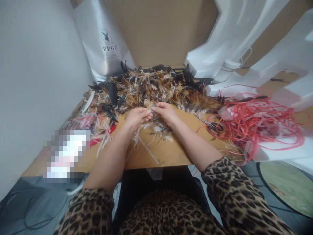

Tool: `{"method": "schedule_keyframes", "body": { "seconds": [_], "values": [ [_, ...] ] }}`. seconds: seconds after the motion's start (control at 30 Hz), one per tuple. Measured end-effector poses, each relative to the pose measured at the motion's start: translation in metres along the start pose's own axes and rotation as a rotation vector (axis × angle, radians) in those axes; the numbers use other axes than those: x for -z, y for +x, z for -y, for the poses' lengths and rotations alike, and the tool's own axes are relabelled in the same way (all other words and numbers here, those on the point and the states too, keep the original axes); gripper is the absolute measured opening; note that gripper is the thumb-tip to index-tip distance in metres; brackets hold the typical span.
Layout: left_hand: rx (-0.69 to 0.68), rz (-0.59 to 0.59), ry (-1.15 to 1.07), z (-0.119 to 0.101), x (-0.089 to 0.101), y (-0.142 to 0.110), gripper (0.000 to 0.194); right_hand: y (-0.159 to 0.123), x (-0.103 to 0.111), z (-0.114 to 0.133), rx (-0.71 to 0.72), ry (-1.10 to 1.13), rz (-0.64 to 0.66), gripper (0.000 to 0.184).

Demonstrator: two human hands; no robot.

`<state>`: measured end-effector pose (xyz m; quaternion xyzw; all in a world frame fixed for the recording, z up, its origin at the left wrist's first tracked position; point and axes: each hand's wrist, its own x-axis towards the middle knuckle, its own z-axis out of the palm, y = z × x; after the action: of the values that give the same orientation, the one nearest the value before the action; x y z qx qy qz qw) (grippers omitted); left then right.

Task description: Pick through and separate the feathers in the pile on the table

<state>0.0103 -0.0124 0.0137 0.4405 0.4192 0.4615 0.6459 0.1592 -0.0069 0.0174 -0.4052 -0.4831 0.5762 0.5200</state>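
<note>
- Tan feather tuft (pixel 148 103): raised above the counter, between the fingertips of both hands, just in front of the feather pile.
- Left hand (pixel 138 117) and right hand (pixel 166 112): close together, thumb and fingers of each pinched on the tuft.
- Step in hand, as judged: fine fingertip work on one small tuft, perhaps straightening or tying; which of these cannot be told.
- Next move, as judged: calls for a light, exact pinch, one hand steadying the quills while the other adjusts them.
- Feather pile (pixel 151 85): brown, black and white, heaped along the back; loose feathers (pixel 163 131) lie nearer, below the hands.
- Counter (pixel 173 158): yellowish wood, bearing a pale ribbon (pixel 149 151) at the front, scissors (pixel 205 121) at right beside a tangle of red string (pixel 266 120).
- Left front: a blurred patch; its content cannot be told.
- Room: silvery bag (pixel 110 54) and brown board (pixel 158 32) behind, pale wall (pixel 36 65) at left, round green seat or mat (pixel 288 186) low at right.
</note>
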Motion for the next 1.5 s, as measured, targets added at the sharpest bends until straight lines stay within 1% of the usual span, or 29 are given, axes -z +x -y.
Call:
{"method": "schedule_keyframes", "body": {
  "seconds": [0.3, 0.43, 0.5, 0.6, 0.67, 0.77, 0.83, 0.87, 0.93, 1.0, 1.03, 1.1, 1.17, 1.2, 1.27, 1.37, 1.43, 1.5],
  "values": [
    [0.008, 0.038, 0.038, 0.000, -0.002, -0.002, 0.021, 0.001, -0.002, -0.005, -0.025, 0.056, 0.015, 0.028],
    [-0.018, 0.005, 0.045, 0.000, 0.000, -0.001, 0.020, 0.003, 0.004, -0.001, 0.004, -0.025, 0.001, 0.026],
    [-0.035, -0.034, 0.025, -0.002, 0.002, 0.000, 0.019, 0.006, 0.013, 0.003, 0.065, -0.155, -0.034, 0.025],
    [-0.046, -0.077, -0.022, -0.004, 0.004, 0.002, 0.019, 0.009, 0.033, 0.007, 0.147, -0.482, -0.035, 0.018],
    [-0.046, -0.084, -0.046, -0.004, 0.006, 0.002, 0.019, 0.010, 0.043, 0.008, 0.228, -0.703, -0.021, 0.013],
    [-0.045, -0.079, -0.060, -0.003, 0.008, 0.003, 0.020, 0.011, 0.050, 0.006, 0.362, -0.979, 0.023, 0.014],
    [-0.040, -0.079, -0.064, -0.003, 0.009, 0.003, 0.020, 0.011, 0.050, 0.004, 0.396, -1.088, 0.035, 0.017],
    [-0.038, -0.078, -0.067, -0.003, 0.009, 0.003, 0.020, 0.012, 0.050, 0.003, 0.386, -1.117, 0.025, 0.019],
    [-0.034, -0.073, -0.069, -0.003, 0.009, 0.003, 0.020, 0.013, 0.051, 0.000, 0.316, -1.127, -0.032, 0.018],
    [-0.031, -0.063, -0.063, -0.003, 0.008, 0.002, 0.020, 0.013, 0.051, -0.002, 0.185, -1.050, -0.108, 0.014],
    [-0.029, -0.059, -0.058, -0.002, 0.008, 0.002, 0.020, 0.013, 0.052, -0.003, 0.104, -0.979, -0.133, 0.018],
    [-0.029, -0.048, -0.048, -0.002, 0.007, 0.002, 0.020, 0.013, 0.051, -0.006, -0.044, -0.840, -0.141, 0.031],
    [-0.030, -0.042, -0.036, -0.002, 0.006, 0.001, 0.019, 0.014, 0.048, -0.009, -0.126, -0.779, -0.118, 0.039],
    [-0.030, -0.044, -0.027, -0.002, 0.005, 0.001, 0.019, 0.016, 0.046, -0.010, -0.136, -0.780, -0.108, 0.040],
    [-0.025, -0.052, -0.009, -0.001, 0.005, 0.001, 0.019, 0.019, 0.042, -0.014, -0.114, -0.793, -0.094, 0.039],
    [-0.020, -0.061, 0.003, -0.001, 0.005, 0.001, 0.019, 0.024, 0.037, -0.017, -0.092, -0.744, -0.078, 0.030],
    [-0.021, -0.063, 0.002, -0.001, 0.005, 0.001, 0.020, 0.026, 0.035, -0.018, -0.102, -0.685, -0.091, 0.023],
    [-0.023, -0.066, -0.004, -0.001, 0.005, 0.002, 0.020, 0.025, 0.035, -0.017, -0.113, -0.621, -0.112, 0.020]
  ]
}}
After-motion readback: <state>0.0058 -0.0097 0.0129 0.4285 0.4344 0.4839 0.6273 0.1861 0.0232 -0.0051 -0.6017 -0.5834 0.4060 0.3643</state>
